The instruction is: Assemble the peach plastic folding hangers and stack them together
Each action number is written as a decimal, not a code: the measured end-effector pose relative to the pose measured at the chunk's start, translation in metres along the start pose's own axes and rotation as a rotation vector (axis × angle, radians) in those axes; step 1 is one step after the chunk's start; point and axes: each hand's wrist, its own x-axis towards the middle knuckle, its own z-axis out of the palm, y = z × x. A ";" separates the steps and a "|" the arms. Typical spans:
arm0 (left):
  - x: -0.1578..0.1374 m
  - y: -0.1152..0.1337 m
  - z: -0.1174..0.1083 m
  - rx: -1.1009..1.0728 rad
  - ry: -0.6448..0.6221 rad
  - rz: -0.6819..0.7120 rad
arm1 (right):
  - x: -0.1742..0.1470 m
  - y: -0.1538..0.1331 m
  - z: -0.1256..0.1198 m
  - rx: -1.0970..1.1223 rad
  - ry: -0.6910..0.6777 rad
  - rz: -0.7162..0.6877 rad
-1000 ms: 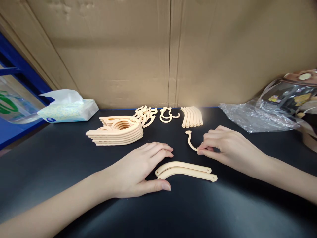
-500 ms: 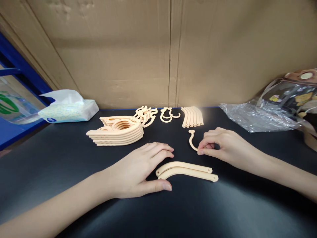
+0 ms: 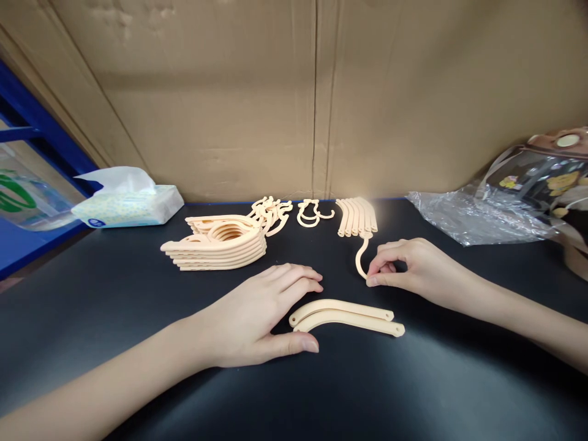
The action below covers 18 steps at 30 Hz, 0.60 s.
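Between thumb and fingertips, my right hand pinches the lower end of a cream plastic hanger hook. The hook's flat head points away from me, close to the row of curved hanger arms. My left hand lies open on the table, thumb and fingers apart, around the left ends of two curved hanger arms. These two arms rest side by side, with small holes at their ends. Whether the left hand touches them I cannot tell.
On the black table, stacked hangers stand left of centre, with loose hooks behind them and more hooks beside. A tissue pack sits far left. Clear plastic wrap and a transparent bag lie right. Cardboard rises behind.
The hook in my right hand has turned, its head swinging a little to the right and away from me, nearer the row of arms. My left hand stays in place.
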 end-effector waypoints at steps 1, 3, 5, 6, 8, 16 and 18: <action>0.000 0.000 0.000 0.002 0.001 0.000 | 0.000 0.000 0.000 0.015 -0.003 0.006; 0.000 0.000 -0.001 0.003 0.004 0.000 | 0.001 0.001 0.001 0.038 -0.009 0.014; 0.000 0.000 -0.001 0.002 0.007 0.001 | 0.001 0.002 0.001 0.052 -0.013 0.020; 0.001 0.000 -0.001 0.001 0.009 0.000 | 0.001 0.002 0.001 0.054 -0.014 0.022; 0.001 0.000 -0.001 -0.001 0.013 0.000 | 0.001 0.003 0.001 0.052 -0.015 0.023; 0.002 0.001 -0.001 0.001 0.004 -0.002 | 0.001 0.004 0.000 0.070 -0.018 0.037; 0.002 0.001 -0.001 0.001 0.003 -0.001 | 0.002 0.004 0.001 0.089 -0.024 0.050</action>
